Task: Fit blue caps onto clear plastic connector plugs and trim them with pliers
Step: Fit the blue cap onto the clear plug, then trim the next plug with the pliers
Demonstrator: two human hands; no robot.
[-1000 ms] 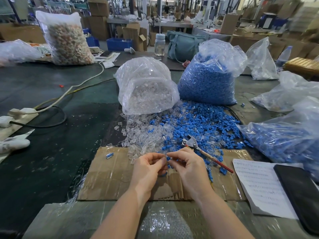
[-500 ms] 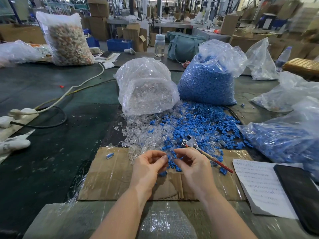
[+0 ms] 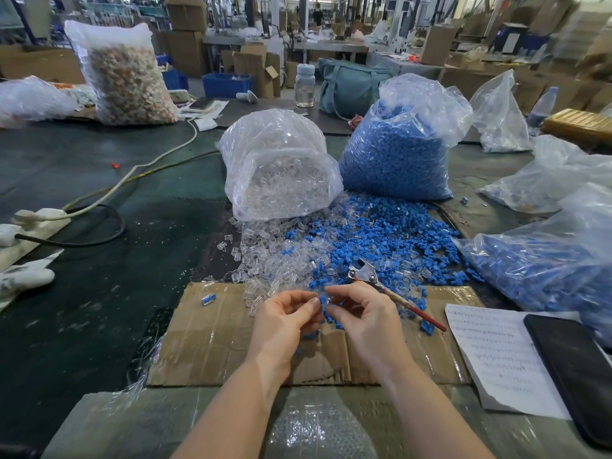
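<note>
The dark green table [image 3: 99, 293] fills the frame and is cut off at the left and lower edges. Six plastic bags show: a bag of blue caps [image 3: 397, 154] upper centre, a bag of clear plugs [image 3: 281, 180] just left of it, a bag of mixed pale pieces [image 3: 129, 77] at upper left, and three at the right edge, partly cut off, their contents hard to read. One flattened cardboard sheet [image 3: 212, 336] lies in the lower centre, under both hands. Loose blue caps [image 3: 390, 240] and loose clear plugs [image 3: 265, 256] spill in one mixed pile at mid-frame, too many to count. One sheet of paper [image 3: 490, 352] and one black phone [image 3: 576, 369], clipped by the edge, sit at lower right. One pair of pliers [image 3: 364, 274] with a red handle rests on the pile, right of centre. The left hand [image 3: 284, 323] and right hand [image 3: 361, 316] meet fingertip to fingertip, both pinching one small piece [image 3: 323, 301], blue and clear, too blurred to make out further. One capped plug [image 3: 208, 299] lies alone on the cardboard's left part.
</note>
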